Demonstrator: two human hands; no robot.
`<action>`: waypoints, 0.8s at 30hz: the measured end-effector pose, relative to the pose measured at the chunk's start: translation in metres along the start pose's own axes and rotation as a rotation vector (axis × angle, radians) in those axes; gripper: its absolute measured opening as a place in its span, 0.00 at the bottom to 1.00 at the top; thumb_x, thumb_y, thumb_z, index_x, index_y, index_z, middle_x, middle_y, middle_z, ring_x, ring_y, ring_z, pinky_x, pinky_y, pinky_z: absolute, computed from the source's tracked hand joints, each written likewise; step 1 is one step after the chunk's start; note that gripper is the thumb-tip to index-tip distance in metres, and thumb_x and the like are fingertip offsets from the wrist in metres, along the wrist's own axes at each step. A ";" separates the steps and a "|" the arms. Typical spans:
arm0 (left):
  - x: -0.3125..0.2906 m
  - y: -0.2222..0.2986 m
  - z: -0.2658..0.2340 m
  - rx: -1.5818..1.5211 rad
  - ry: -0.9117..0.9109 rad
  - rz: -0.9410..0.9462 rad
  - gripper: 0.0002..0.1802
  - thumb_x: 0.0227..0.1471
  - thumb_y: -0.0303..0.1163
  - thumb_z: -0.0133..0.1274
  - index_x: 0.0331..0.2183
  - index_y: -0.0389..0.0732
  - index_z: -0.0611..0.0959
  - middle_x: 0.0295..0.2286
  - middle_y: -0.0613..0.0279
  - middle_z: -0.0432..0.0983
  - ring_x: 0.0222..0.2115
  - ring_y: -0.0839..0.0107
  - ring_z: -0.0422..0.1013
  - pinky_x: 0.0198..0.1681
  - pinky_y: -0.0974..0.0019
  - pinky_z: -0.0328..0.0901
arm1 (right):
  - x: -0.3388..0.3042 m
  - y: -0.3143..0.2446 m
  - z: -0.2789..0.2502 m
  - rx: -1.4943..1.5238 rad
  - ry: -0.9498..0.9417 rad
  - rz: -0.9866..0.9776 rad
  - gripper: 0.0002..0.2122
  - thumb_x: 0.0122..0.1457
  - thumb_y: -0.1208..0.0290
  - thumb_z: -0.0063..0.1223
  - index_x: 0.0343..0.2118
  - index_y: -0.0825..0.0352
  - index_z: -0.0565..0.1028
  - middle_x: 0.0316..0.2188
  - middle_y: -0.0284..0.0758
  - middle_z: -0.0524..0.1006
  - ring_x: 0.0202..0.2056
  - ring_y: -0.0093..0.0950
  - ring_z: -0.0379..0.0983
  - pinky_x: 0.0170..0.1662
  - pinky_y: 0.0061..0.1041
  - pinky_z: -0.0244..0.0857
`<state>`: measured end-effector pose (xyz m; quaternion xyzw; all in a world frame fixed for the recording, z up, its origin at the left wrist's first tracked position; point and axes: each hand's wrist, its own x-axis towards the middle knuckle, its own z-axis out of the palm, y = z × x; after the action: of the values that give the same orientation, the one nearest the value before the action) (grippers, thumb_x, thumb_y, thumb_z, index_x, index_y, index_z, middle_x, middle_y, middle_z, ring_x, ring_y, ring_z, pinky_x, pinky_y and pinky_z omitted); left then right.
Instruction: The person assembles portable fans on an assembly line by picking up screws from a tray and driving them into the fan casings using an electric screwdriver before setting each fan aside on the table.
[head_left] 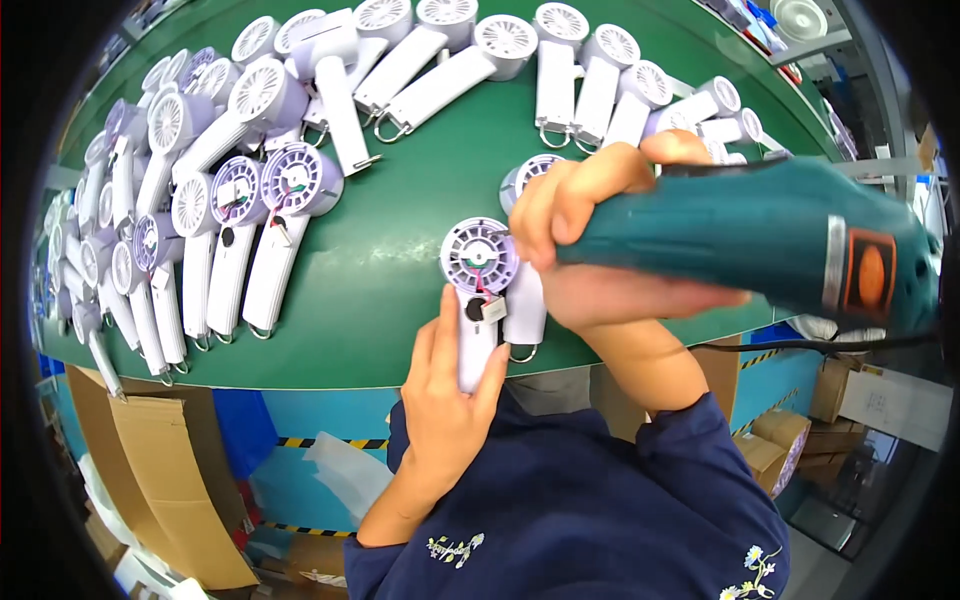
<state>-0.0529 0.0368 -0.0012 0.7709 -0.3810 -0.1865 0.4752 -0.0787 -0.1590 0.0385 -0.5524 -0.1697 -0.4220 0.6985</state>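
My left hand [445,385] grips the white handle of a handheld fan [472,350], thumb on one side and fingers on the other. The fan lies on the green table, its round lilac head [479,257] showing spokes, a hub and thin coloured wires. A small white connector [493,310] and a black round part sit on the handle. My right hand [590,220] is wrapped round a teal power screwdriver [730,230], held level from the right. Its tip is at the right edge of the fan's head; whether it touches cannot be made out. A second fan [525,315] lies beside it, partly hidden.
Many white and lilac handheld fans [265,95] lie along the table's left and far sides. The green table [370,270] has its curved near edge before me. A black cable [800,345] runs at right. An open cardboard box [175,480] stands below left.
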 end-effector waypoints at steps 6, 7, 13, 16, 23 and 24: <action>0.003 0.002 -0.001 -0.091 -0.011 -0.048 0.37 0.47 0.28 0.63 0.57 0.31 0.67 0.39 0.47 0.73 0.36 0.55 0.73 0.40 0.60 0.67 | 0.004 0.019 0.005 -0.086 0.151 -0.015 0.47 0.42 0.18 0.35 0.52 0.58 0.62 0.17 0.35 0.67 0.13 0.28 0.64 0.15 0.27 0.60; 0.004 0.002 -0.002 -0.096 -0.020 -0.056 0.37 0.47 0.28 0.62 0.57 0.31 0.67 0.39 0.47 0.73 0.36 0.54 0.73 0.40 0.60 0.67 | 0.004 0.022 0.006 -0.090 0.145 -0.011 0.47 0.42 0.18 0.35 0.52 0.58 0.62 0.17 0.35 0.67 0.13 0.28 0.64 0.15 0.27 0.60; 0.006 -0.006 -0.009 -0.092 -0.054 -0.024 0.38 0.50 0.32 0.61 0.59 0.33 0.66 0.40 0.47 0.72 0.36 0.53 0.74 0.36 0.59 0.70 | 0.000 0.042 0.023 -0.333 0.380 0.329 0.48 0.35 0.15 0.34 0.47 0.56 0.63 0.15 0.33 0.65 0.11 0.25 0.60 0.14 0.23 0.56; 0.003 -0.002 -0.018 -0.105 -0.042 -0.130 0.38 0.47 0.31 0.63 0.57 0.30 0.67 0.41 0.44 0.73 0.41 0.53 0.73 0.45 0.59 0.67 | -0.002 0.044 0.023 -0.239 0.379 0.394 0.47 0.33 0.15 0.37 0.49 0.51 0.65 0.17 0.30 0.65 0.14 0.23 0.59 0.18 0.22 0.54; 0.004 -0.009 0.000 -0.440 -0.212 -0.056 0.46 0.56 0.32 0.53 0.66 0.38 0.44 0.59 0.37 0.56 0.54 0.47 0.64 0.57 0.57 0.60 | -0.016 0.026 -0.004 -0.351 0.570 0.266 0.46 0.37 0.17 0.39 0.45 0.59 0.62 0.19 0.25 0.63 0.16 0.17 0.59 0.18 0.16 0.52; 0.005 -0.011 0.001 -0.408 -0.186 0.015 0.47 0.57 0.32 0.52 0.66 0.39 0.41 0.59 0.37 0.57 0.49 0.49 0.71 0.53 0.58 0.64 | -0.019 0.035 -0.003 -0.237 0.551 0.256 0.46 0.36 0.17 0.38 0.44 0.60 0.62 0.19 0.26 0.63 0.16 0.17 0.58 0.18 0.16 0.53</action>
<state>-0.0463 0.0350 -0.0106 0.6355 -0.3830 -0.3265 0.5855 -0.0632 -0.1526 0.0022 -0.5119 0.1467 -0.4814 0.6963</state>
